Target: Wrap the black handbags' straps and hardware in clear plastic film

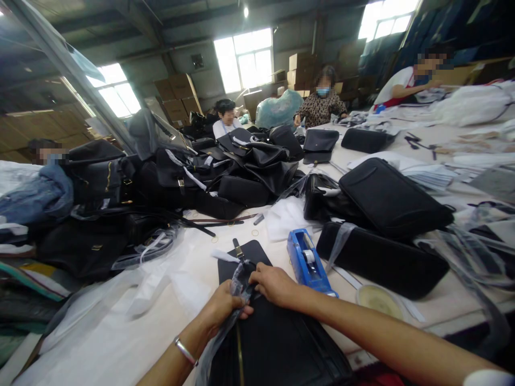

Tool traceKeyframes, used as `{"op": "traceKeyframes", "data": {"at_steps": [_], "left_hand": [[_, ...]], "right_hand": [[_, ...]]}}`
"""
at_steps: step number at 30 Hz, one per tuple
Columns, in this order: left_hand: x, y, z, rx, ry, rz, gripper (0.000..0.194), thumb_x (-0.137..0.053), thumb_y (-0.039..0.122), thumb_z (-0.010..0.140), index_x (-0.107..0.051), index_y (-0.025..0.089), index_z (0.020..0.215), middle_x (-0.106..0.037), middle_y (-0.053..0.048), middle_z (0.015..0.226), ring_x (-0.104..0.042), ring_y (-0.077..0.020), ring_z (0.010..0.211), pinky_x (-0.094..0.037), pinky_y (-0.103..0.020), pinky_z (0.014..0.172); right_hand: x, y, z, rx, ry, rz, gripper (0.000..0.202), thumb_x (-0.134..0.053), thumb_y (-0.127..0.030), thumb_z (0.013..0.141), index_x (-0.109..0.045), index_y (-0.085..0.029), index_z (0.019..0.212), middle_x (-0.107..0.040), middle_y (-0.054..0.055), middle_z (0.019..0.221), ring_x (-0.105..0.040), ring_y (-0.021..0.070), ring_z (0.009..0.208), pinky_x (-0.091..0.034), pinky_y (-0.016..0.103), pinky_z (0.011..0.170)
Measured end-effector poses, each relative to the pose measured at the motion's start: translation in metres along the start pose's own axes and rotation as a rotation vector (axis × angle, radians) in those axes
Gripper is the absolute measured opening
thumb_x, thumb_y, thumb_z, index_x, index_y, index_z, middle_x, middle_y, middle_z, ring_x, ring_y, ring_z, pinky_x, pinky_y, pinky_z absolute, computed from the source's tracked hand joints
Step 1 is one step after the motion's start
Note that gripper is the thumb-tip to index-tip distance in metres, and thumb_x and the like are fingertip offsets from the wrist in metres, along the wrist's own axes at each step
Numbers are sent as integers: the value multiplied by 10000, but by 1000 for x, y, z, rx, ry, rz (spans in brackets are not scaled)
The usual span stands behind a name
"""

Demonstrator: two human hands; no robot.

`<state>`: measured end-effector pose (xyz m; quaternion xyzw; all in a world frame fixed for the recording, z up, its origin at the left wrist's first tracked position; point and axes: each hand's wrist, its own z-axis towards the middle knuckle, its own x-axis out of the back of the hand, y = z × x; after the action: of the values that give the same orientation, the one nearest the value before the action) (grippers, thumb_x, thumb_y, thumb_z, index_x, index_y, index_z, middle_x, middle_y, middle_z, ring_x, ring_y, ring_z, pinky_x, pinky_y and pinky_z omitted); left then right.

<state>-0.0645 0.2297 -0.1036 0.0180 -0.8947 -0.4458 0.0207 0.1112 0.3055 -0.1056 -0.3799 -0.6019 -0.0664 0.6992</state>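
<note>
Black bag (281, 332) lies flat on the table (169, 321).

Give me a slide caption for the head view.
Left hand holds clear plastic over a black bag, right hand beside it, near a blue tape dispenser.

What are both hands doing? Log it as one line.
left hand: pinching plastic wrap | right hand: fingers at it, grip unclear | beneath: black bag | beside bag: blue tape dispenser

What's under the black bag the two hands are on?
The pale table shows beside the bag, so it seems to lie on that. What's right beneath is covered, so I can't say. On top, the left hand holds clear plastic, the right hand close by.
</note>
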Motion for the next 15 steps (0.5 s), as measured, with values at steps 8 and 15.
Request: {"op": "traceKeyframes", "data": {"at_steps": [8, 15], "left_hand": [[14, -1, -9, 47, -49, 37, 209, -661, 265, 747, -527, 124, 823, -694, -97, 705, -686, -190, 593, -531, -253, 509], [14, -6, -11, 40, -1, 71, 243, -656, 318, 743, -503, 149, 830, -709, -103, 707, -684, -191, 581, -519, -253, 498]], "right_hand": [[6, 1, -2, 2, 22, 12, 203, -471, -157, 889, -639, -208, 990, -638, 53, 962, -613, 182, 843, -399, 270, 696], [0, -9, -2, 88, 29, -12, 253, -559, -208, 849, -599, -227, 1098, -578, 58, 1058, -600, 191, 868, -411, 273, 687]]}}
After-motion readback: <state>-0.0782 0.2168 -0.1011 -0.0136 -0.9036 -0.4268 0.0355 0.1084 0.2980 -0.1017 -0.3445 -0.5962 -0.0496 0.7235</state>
